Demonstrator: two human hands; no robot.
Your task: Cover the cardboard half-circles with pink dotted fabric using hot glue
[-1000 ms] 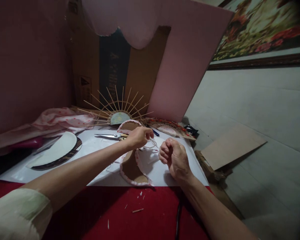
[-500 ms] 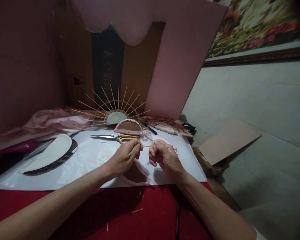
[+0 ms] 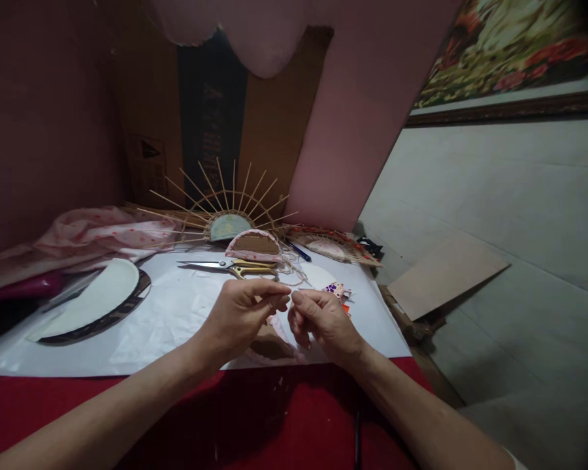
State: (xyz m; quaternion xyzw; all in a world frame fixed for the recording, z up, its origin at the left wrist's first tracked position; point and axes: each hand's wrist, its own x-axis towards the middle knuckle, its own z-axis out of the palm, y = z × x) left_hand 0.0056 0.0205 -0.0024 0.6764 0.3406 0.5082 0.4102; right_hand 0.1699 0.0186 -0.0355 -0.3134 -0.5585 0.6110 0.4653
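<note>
My left hand (image 3: 245, 313) and my right hand (image 3: 326, 323) meet at the fingertips over the white sheet, each in a pinch. A thin pale strand of twine (image 3: 298, 274) loops on the sheet just behind them and seems to run to the pinched fingers; its end is hardly visible. Below the hands lies a brown half-round piece with a pink fabric edge (image 3: 274, 346), partly covered by my left hand. Behind them is a similar half-round piece (image 3: 255, 245) trimmed in dotted cloth. Gold-handled scissors (image 3: 247, 267) lie beside it, beyond my left hand.
A half-round frame with radiating sticks (image 3: 230, 225) stands at the back. Dotted pink cloth (image 3: 102, 232) and a white half-moon piece (image 3: 95, 297) lie left. At right are a red-edged woven fan (image 3: 333, 248), a pen (image 3: 300, 252) and patterned scraps (image 3: 340, 292). Red cloth (image 3: 200, 418) covers the front.
My hands have come together, fingertip to fingertip, from a small gap. The twine stretch between them no longer shows. Patterned scraps beside my right hand are now in view.
</note>
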